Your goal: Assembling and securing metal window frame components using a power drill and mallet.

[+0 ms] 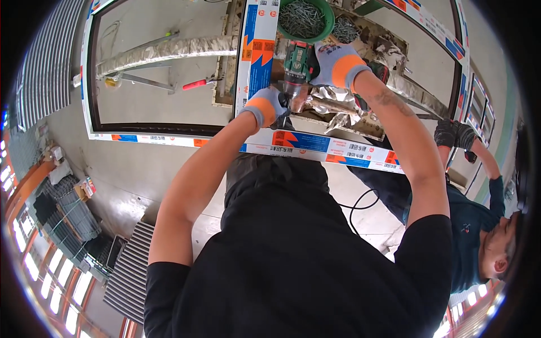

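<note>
A green cordless drill (296,61) points toward me over the window frame (260,62), which is wrapped in white, blue and orange film. My right hand (337,63), in a grey and orange glove, is closed round the drill's handle side. My left hand (267,106), gloved alike, is closed beside the drill's chuck (293,90), by the junction of the frame's upright and near bar. Whatever its fingers pinch is hidden. A green bowl (323,35) full of screws stands just beyond the drill, with more loose screws (346,29) to its right.
Under the frame is a work stand with foil-like wrapped bars (169,55). A red-handled tool (195,84) shows through the left opening. At right a co-worker's black-gloved hands (454,134) are at the frame. A black cable (360,207) curls on the floor; ribbed panels (129,273) lie left.
</note>
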Available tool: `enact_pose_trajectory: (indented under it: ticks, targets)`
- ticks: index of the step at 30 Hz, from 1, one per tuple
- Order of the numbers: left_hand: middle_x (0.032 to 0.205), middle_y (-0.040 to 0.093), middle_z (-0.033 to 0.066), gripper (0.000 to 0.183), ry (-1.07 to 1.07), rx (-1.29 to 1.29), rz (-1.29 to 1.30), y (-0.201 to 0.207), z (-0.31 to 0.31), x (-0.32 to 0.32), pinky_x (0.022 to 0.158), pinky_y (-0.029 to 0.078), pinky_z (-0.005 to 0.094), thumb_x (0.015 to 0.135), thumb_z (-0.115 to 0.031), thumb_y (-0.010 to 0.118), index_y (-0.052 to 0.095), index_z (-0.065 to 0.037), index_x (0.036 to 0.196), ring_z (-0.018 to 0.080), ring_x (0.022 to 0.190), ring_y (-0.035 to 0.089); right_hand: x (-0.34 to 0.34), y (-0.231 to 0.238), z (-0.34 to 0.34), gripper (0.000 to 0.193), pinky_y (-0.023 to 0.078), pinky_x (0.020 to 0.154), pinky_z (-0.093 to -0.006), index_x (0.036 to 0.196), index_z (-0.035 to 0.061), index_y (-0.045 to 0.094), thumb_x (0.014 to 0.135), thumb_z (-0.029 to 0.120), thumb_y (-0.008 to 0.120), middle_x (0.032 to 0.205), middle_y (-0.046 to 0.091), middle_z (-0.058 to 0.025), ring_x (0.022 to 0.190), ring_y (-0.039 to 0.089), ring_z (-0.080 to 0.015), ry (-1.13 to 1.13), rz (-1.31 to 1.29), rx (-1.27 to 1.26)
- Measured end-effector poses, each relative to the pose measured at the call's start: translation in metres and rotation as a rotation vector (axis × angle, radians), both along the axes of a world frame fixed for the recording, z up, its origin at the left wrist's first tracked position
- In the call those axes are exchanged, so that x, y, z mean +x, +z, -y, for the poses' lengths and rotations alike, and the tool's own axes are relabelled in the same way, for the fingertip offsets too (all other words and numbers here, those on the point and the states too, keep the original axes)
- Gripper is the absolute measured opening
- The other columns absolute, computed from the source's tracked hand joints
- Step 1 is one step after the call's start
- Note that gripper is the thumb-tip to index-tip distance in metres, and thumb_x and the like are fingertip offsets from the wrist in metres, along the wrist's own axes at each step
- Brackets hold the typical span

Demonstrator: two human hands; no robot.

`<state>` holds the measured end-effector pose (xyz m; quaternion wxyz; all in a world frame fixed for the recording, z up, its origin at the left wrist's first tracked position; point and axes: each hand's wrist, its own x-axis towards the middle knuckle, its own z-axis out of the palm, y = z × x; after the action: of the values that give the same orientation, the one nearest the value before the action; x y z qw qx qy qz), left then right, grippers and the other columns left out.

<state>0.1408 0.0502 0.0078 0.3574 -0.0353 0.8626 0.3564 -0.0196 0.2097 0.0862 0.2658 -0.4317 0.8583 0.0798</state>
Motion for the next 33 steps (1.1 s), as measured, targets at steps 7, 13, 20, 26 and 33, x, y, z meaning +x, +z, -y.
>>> enact_pose_trajectory:
  ticks: [7,13,20,26,33]
  targets:
    - [0.074,0.068,0.0208,0.031,0.043,-0.117,-0.048,-0.011,0.001,0.013,0.064,0.053,0.0407,0.075,-0.032,0.076,0.071,-0.002,0.084,0.0364,0.069,0.066,0.004,-0.001,0.005,0.062,0.054,0.080,-0.0430,0.104,0.0017,0.058,0.069,0.050,0.074,0.096,0.069,-0.0181,0.090,0.068,-0.0343,-0.049,0.081,0.044]
    - [0.093,0.070,0.0221,0.031,0.041,-0.128,0.167,0.016,-0.003,0.008,0.079,0.054,0.0436,0.080,-0.030,0.068,0.070,-0.004,0.095,0.0399,0.090,0.067,0.005,-0.017,0.003,0.064,0.055,0.076,-0.0431,0.106,0.0017,0.057,0.069,0.051,0.073,0.092,0.070,-0.0180,0.087,0.069,-0.0343,-0.027,0.100,0.013]
    - [0.093,0.070,0.0208,0.031,0.042,-0.169,0.182,0.013,-0.002,0.012,0.079,0.055,0.0439,0.079,-0.030,0.068,0.070,-0.004,0.095,0.0394,0.090,0.068,0.004,-0.023,0.007,0.066,0.056,0.075,-0.0429,0.107,0.0016,0.056,0.069,0.053,0.072,0.091,0.070,-0.0176,0.085,0.069,-0.0349,-0.004,0.122,0.039]
    - [0.095,0.071,0.0185,0.031,-0.018,-0.196,0.148,0.015,-0.009,0.022,0.079,0.055,0.0428,0.080,-0.028,0.066,0.068,-0.004,0.099,0.0375,0.087,0.068,0.006,-0.034,0.005,0.070,0.056,0.075,-0.0431,0.110,0.0010,0.055,0.067,0.054,0.072,0.092,0.070,-0.0176,0.086,0.068,-0.0355,0.009,0.161,0.038]
    - [0.110,0.066,0.0164,0.033,0.337,-0.169,-0.240,0.045,0.002,0.052,0.088,0.049,0.0424,0.082,-0.021,0.067,0.064,-0.008,0.113,0.0329,0.105,0.063,0.006,-0.035,0.007,0.071,0.055,0.075,-0.0433,0.111,0.0005,0.055,0.068,0.054,0.072,0.091,0.070,-0.0180,0.085,0.068,-0.0351,0.032,0.161,0.034]
